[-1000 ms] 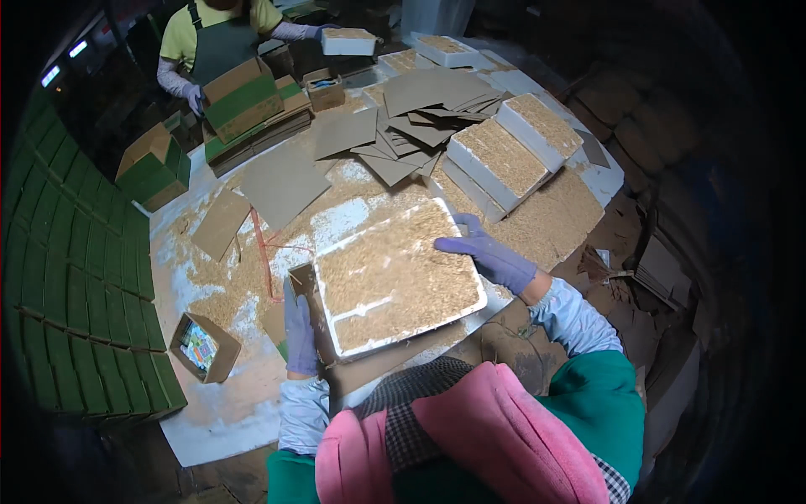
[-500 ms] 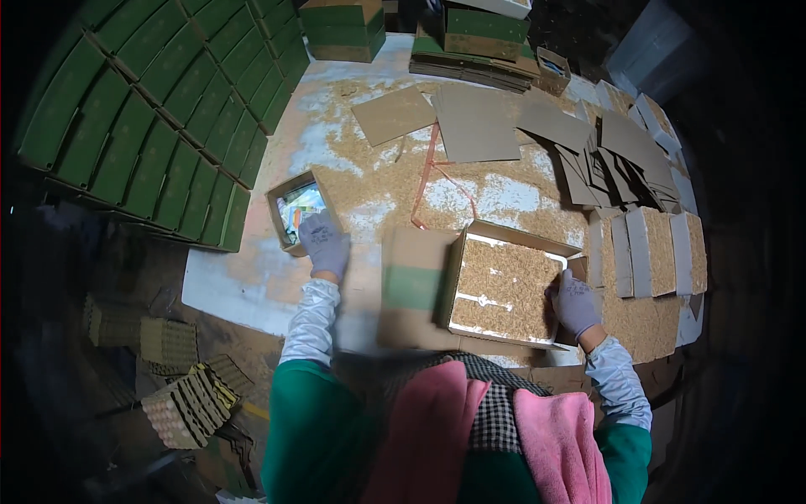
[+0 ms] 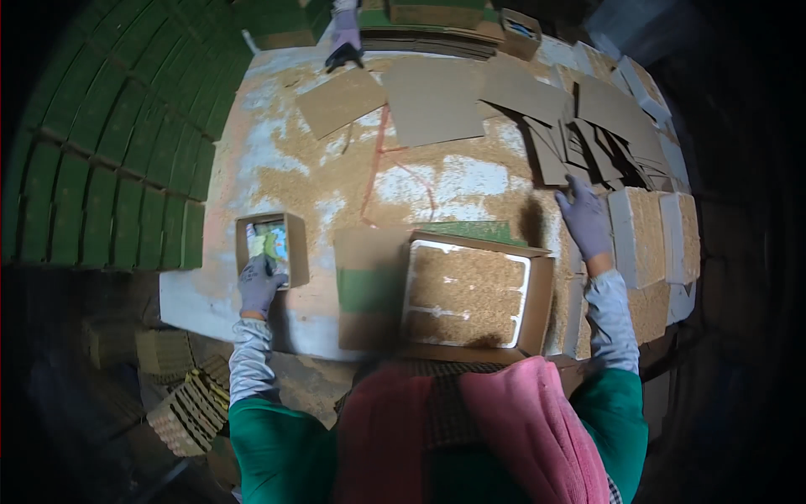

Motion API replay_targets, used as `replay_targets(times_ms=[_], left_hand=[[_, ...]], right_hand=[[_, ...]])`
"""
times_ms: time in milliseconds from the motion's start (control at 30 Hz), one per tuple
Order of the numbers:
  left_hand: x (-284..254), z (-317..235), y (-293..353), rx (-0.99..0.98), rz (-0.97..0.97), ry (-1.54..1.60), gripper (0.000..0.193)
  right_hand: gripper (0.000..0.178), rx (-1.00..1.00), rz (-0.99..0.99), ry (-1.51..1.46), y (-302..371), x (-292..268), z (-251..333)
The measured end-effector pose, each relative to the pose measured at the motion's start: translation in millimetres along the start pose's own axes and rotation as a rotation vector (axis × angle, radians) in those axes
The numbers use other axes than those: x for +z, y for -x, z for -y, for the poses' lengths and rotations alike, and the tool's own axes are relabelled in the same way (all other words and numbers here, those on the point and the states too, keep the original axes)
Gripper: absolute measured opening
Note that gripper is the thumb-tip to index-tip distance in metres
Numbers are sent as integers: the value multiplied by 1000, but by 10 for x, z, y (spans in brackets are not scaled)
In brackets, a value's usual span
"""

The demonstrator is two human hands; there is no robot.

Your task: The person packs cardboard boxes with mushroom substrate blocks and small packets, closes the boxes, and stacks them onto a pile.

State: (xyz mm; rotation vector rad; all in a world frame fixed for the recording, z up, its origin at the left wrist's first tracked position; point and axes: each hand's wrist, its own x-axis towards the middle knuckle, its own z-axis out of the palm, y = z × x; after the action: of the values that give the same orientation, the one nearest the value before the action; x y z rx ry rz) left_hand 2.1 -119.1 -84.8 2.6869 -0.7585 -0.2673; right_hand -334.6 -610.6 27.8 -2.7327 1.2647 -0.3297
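Note:
My left hand [image 3: 260, 284], in a grey glove, reaches into the near end of a small cardboard box [image 3: 295, 252]. Its fingers are curled on the edge of the colourful leaflets [image 3: 269, 238] inside. My right hand [image 3: 586, 223], also gloved, is held out over the right side with thumb and fingers apart. Its fingertips are close to a loose pile of cardboard sheets [image 3: 550, 160]; I cannot tell whether they touch. Between my hands stands an open carton [image 3: 537, 307]. In it sits a white foam tray covered with brown, husk-like filler [image 3: 462, 290].
Filler-covered white foam blocks [image 3: 638, 239] stand at the right. Flat cardboard sheets [image 3: 432, 101] lie farther back. Green cartons [image 3: 126, 210] are stacked high on the left. A co-worker's gloved hand [image 3: 344, 42] is at the far edge. Egg trays [image 3: 189, 412] are below left.
My right hand has let go of the carton's right side and moved away toward the cardboard pile. My left hand stays at the small box. A co-worker's hand has come into view.

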Motion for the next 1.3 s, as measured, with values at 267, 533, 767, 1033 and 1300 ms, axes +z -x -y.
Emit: replay_targets(times_ms=[267,533,767,1033,1300], left_hand=[[-231,-196,77,-138,-239,420,6],[-118,-2802,846,823,357,-12,16],[-534,-2616,1016,444,-395,643,18],[-137,-2782,996,860,518,-479,51],[235,-2843,928,690,532,-621,37]], right_hand=[[96,33,73,378,-706,803,-399],[33,-186,-71,292,-555,1181,-726],[27,-612,-362,-507,805,-424,159],[15,-1008,745,-42,1593,-133,238],[34,-626,612,-168,1536,121,496]])
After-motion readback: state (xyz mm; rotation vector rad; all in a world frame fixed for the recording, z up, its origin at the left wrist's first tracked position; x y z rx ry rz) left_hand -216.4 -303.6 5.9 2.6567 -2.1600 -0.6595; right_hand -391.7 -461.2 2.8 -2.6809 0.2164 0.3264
